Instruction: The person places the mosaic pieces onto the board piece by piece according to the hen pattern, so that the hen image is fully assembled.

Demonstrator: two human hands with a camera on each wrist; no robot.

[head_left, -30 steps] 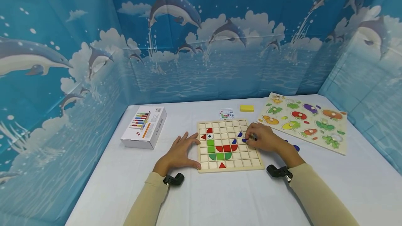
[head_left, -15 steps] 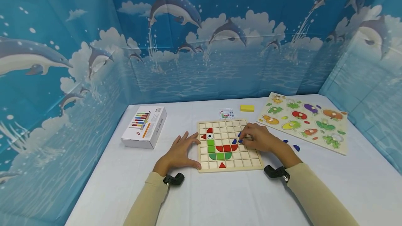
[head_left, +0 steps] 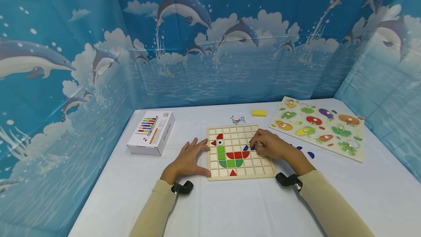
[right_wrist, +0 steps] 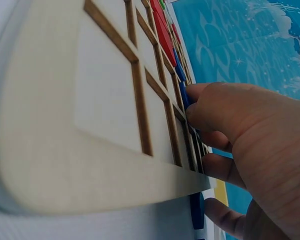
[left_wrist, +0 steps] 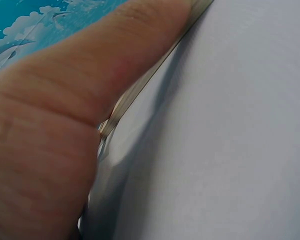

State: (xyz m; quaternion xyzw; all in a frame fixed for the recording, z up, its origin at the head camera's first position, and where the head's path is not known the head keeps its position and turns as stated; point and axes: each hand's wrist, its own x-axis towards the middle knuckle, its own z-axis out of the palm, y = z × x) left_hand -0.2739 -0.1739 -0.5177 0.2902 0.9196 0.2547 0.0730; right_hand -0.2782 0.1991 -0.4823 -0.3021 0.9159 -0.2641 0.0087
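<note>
A wooden grid board (head_left: 260, 171) lies flat on the table. Red and green tiles form a duck-like figure on it, with an eye tile (head_left: 220, 142). My left hand (head_left: 189, 160) is spread at the board's left edge, its fingertips and thumb touching the frame; the left wrist view has the thumb (left_wrist: 125, 55) along that edge. Over the right part of the grid, my right hand (head_left: 270, 145) pinches a blue tile (head_left: 252, 148) down at a cell, mostly covered by the fingers. Another blue tile (head_left: 245, 148) lies just left of it. The right wrist view shows the fingertips low against blue (right_wrist: 184, 92).
Several loose blue tiles (head_left: 310, 154) lie right of the board, near a vegetable peg puzzle (head_left: 355, 134). A pattern card (head_left: 237, 119) and a yellow block (head_left: 259, 113) are behind the board. At the left stands a white box (head_left: 151, 132).
My right hand has moved slightly left with the blue tile, bringing it close to the neighbouring blue tile, and then nearly stopped. My left hand stays at the board's edge.
</note>
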